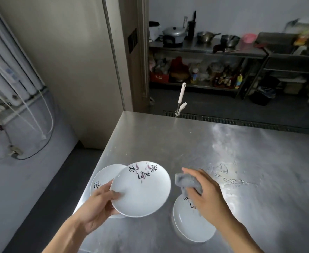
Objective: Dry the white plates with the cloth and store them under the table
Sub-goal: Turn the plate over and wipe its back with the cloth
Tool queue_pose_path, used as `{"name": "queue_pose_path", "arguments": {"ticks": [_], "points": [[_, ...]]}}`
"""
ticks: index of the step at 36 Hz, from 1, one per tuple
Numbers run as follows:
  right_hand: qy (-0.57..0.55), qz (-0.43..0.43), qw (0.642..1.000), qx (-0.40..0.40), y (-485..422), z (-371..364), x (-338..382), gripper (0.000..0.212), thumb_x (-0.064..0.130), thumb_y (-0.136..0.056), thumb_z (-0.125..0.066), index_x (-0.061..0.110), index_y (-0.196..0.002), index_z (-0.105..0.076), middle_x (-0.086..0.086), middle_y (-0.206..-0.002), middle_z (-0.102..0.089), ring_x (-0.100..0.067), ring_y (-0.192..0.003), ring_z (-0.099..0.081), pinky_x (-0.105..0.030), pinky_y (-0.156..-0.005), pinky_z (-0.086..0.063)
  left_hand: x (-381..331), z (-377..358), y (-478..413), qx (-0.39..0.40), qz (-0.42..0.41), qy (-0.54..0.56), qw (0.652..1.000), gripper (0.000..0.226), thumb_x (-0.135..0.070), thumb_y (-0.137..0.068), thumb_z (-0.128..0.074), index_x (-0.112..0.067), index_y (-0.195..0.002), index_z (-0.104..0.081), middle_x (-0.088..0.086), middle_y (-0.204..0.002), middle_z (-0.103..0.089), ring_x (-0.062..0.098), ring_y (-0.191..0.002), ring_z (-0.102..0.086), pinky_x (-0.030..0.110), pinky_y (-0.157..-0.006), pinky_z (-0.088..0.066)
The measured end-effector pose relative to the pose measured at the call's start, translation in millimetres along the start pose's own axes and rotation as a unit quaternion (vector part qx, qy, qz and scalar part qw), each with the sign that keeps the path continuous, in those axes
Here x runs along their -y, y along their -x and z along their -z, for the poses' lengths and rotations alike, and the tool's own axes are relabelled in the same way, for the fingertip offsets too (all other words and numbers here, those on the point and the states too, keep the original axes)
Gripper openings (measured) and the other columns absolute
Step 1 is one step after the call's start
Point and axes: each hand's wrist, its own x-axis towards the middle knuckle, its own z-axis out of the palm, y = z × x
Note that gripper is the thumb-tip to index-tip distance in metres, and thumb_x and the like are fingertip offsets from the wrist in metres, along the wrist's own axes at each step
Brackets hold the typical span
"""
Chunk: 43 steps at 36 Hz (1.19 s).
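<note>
The left hand grips the rim of one round, glossy white plate, thumb on its upper face. This plate overlaps a second plate at the corner of the worktop, and both bear black brush characters. The right hand clutches a single crumpled grey cloth of soft, nubby texture just above a third plate, which is shallow and lies flat on the dull, water-streaked steel surface near its front edge.
</note>
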Motion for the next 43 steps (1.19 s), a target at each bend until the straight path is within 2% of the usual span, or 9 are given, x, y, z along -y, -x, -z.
{"name": "queue_pose_path", "arguments": {"ticks": [3,6,8,13,20,24,30,34,43], "points": [[-0.104,-0.140,0.985,-0.003,2.7,-10.7,-6.9,0.049,0.012,-0.098,-0.057,0.054,-0.122,-0.059,0.008,-0.085,-0.073,-0.016,-0.057,-0.066,-0.026,-0.047,-0.052,4.0,-9.0,-0.9,0.021,-0.010,-0.027,0.999,0.062,-0.004,-0.080,-0.073,-0.028,-0.137,-0.069,0.013,-0.135,-0.070,0.036,-0.116,-0.071,0.047,-0.079,-0.063],[-0.198,-0.230,0.953,-0.005,5.1,-17.9,-16.5,0.034,0.029,-0.096,-0.070,0.043,-0.126,-0.062,0.009,-0.108,-0.075,-0.016,-0.090,-0.071,-0.036,-0.080,-0.057,12.3,-24.7,-2.5,0.034,-0.005,-0.052,0.998,0.064,-0.011,-0.078,-0.076,-0.033,-0.137,-0.068,0.013,-0.137,-0.069,0.032,-0.114,-0.070,0.046,-0.085,-0.057],[-0.242,-0.261,0.934,0.003,9.6,-20.2,-25.4,0.041,0.033,-0.089,-0.078,0.034,-0.128,-0.064,0.007,-0.114,-0.074,-0.016,-0.098,-0.071,-0.038,-0.087,-0.055,20.8,-35.8,-7.0,0.052,0.007,-0.055,0.997,0.063,-0.010,-0.080,-0.075,-0.033,-0.138,-0.067,0.012,-0.135,-0.070,0.027,-0.109,-0.072,0.043,-0.079,-0.060],[-0.199,-0.299,0.932,-0.038,24.8,-14.1,-52.5,0.028,0.011,-0.088,-0.076,0.030,-0.109,-0.073,-0.001,-0.087,-0.077,-0.019,-0.067,-0.072,-0.028,-0.052,-0.054,41.2,-60.1,-25.9,0.082,0.044,-0.101,0.991,0.058,-0.009,-0.086,-0.069,-0.031,-0.140,-0.065,0.009,-0.119,-0.074,0.019,-0.091,-0.073,0.034,-0.072,-0.060],[-0.160,-0.351,0.917,-0.101,50.4,-7.2,-97.7,0.020,0.016,-0.090,-0.077,0.032,-0.101,-0.075,0.003,-0.087,-0.077,-0.017,-0.082,-0.073,-0.023,-0.061,-0.056,78.0,-75.3,-77.1,0.106,0.112,-0.170,0.973,0.065,-0.002,-0.075,-0.055,-0.026,-0.134,-0.069,0.004,-0.099,-0.071,0.017,-0.077,-0.067,0.037,-0.072,-0.058],[-0.109,-0.395,0.904,-0.123,64.1,-5.4,-126.5,0.019,0.018,-0.091,-0.074,0.032,-0.104,-0.074,0.008,-0.084,-0.076,-0.019,-0.075,-0.073,-0.026,-0.059,-0.053,100.7,-86.3,-105.8,0.076,0.107,-0.243,0.961,0.060,0.003,-0.069,-0.056,-0.019,-0.123,-0.074,0.007,-0.108,-0.078,0.023,-0.093,-0.077,0.049,-0.074,-0.065],[-0.063,-0.428,0.891,-0.141,78.8,-3.6,-164.3,0.030,0.007,-0.091,-0.066,0.032,-0.103,-0.073,0.006,-0.083,-0.076,-0.024,-0.078,-0.072,-0.039,-0.072,-0.058,126.7,-114.3,-137.6,0.021,0.109,-0.294,0.949,0.058,0.017,-0.088,-0.043,-0.018,-0.124,-0.072,0.007,-0.107,-0.072,0.016,-0.082,-0.071,0.034,-0.063,-0.061],[-0.031,-0.429,0.891,-0.143,82.2,-2.6,-182.0,0.034,-0.001,-0.088,-0.064,0.024,-0.109,-0.074,0.016,-0.085,-0.073,0.003,-0.080,-0.066,-0.004,-0.065,-0.045,138.8,-127.0,-147.7,-0.002,0.114,-0.311,0.943,0.060,0.016,-0.091,-0.037,-0.020,-0.122,-0.073,0.002,-0.102,-0.071,0.014,-0.083,-0.068,0.032,-0.064,-0.062],[-0.024,-0.444,0.885,-0.141,84.6,-4.8,-203.7,0.028,0.003,-0.089,-0.063,0.023,-0.106,-0.074,0.009,-0.079,-0.074,0.004,-0.064,-0.067,-0.007,-0.056,-0.047,159.6,-128.5,-156.2,-0.047,0.113,-0.350,0.929,0.051,0.007,-0.087,-0.042,-0.021,-0.106,-0.080,0.002,-0.093,-0.073,0.019,-0.082,-0.067,0.043,-0.081,-0.066]]}}
